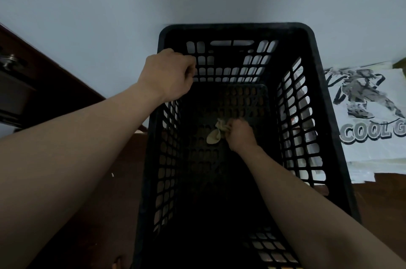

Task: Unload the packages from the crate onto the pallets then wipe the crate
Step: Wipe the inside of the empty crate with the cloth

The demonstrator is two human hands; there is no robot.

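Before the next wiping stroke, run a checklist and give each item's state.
1. crate emptied: ok, only the cloth shows inside.
2. left hand steadying the crate: ok, it grips the left rim.
3. right hand grip on the cloth: ok, pinched down at the crate floor.
4. packages out: ok, they lie right of the crate.
5. Crate floor wiped clean: cannot tell, too dark.

matt black plastic crate (325, 115), crumpled cloth (214, 137)
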